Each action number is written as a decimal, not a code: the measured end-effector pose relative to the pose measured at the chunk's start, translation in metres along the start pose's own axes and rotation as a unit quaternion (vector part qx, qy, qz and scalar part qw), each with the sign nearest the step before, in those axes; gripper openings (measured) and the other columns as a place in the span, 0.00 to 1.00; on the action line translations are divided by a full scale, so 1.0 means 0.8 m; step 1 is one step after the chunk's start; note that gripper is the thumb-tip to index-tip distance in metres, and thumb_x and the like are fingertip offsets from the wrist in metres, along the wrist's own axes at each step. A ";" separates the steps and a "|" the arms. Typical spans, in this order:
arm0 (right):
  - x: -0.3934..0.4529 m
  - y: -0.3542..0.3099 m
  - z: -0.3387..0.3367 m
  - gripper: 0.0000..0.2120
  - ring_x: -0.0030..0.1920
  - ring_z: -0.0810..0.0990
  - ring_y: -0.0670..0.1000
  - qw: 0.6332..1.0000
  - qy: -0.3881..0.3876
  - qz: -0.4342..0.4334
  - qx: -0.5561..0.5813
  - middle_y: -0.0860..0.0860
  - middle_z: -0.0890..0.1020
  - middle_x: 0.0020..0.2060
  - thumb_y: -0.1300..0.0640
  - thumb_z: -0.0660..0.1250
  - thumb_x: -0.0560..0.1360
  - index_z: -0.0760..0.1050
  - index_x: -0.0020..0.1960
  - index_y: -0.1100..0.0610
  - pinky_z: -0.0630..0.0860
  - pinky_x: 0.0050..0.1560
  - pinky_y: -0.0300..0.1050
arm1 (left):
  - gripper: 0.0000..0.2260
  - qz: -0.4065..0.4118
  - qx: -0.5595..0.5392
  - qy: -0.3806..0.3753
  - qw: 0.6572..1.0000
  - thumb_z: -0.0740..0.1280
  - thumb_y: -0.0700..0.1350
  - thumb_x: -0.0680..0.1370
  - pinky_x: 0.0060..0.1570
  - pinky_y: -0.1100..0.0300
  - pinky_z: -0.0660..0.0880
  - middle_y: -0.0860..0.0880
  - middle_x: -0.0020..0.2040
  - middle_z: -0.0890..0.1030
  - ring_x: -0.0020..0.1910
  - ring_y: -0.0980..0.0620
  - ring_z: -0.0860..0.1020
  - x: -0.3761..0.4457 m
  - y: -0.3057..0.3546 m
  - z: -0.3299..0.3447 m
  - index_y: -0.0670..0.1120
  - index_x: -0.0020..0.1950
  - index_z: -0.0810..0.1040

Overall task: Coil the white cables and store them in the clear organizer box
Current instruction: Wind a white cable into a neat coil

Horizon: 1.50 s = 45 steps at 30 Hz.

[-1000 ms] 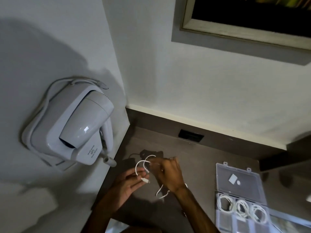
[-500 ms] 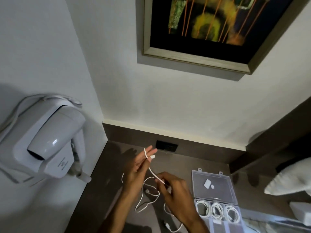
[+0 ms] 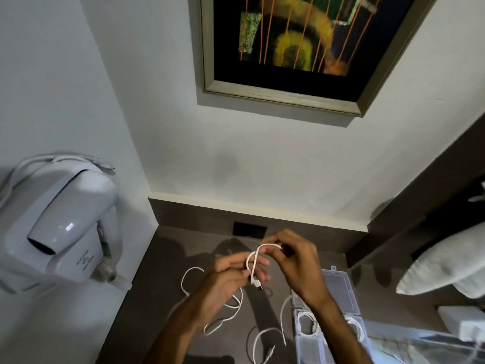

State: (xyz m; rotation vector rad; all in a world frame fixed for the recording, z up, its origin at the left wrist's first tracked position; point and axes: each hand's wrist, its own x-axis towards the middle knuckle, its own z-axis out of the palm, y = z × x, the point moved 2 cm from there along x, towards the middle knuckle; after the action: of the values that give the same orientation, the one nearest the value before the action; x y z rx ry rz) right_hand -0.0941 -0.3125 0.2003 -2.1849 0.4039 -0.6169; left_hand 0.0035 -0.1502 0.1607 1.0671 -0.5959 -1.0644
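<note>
My left hand (image 3: 225,278) and right hand (image 3: 296,261) both pinch one white cable (image 3: 256,258), looped between them above the desk (image 3: 162,271). Clear organizer box (image 3: 343,287) sits open just right, coils inside.

Two bare forearms, left hand (image 3: 227,278) and right hand (image 3: 298,264) without sleeves, rings or watch
</note>
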 end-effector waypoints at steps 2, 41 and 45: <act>-0.015 0.005 0.022 0.16 0.42 0.86 0.43 0.990 -0.005 0.080 0.112 0.43 0.88 0.40 0.69 0.70 0.80 0.87 0.47 0.48 0.80 0.44 0.37 | 0.17 0.012 -0.065 -0.020 0.998 0.62 0.33 0.80 0.68 0.49 0.77 0.38 0.54 0.87 0.62 0.40 0.84 -0.001 0.006 0.007 0.36 0.67 0.80; 0.008 -0.033 -0.066 0.03 0.35 0.79 0.42 0.982 0.015 -0.024 -0.185 0.40 0.85 0.39 0.46 0.72 0.79 0.81 0.49 0.44 0.75 0.37 0.34 | 0.67 -0.072 0.080 -0.032 0.994 0.63 0.86 0.50 0.57 0.63 0.79 0.34 0.46 0.88 0.50 0.43 0.87 0.011 0.019 0.049 0.33 0.69 0.77; 0.002 0.000 -0.033 0.08 0.39 0.82 0.41 0.995 -0.019 0.080 0.047 0.44 0.85 0.39 0.64 0.73 0.80 0.85 0.46 0.51 0.75 0.43 0.35 | 0.51 -0.045 -0.010 -0.025 0.999 0.61 0.82 0.63 0.68 0.50 0.74 0.32 0.49 0.85 0.56 0.45 0.84 0.012 0.028 0.046 0.40 0.66 0.83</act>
State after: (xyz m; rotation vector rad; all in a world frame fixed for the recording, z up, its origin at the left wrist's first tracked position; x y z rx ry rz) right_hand -0.1075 -0.3299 0.2152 -2.0480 0.5137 -0.4950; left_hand -0.0136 -0.1717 0.1949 1.0617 -0.5802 -1.1765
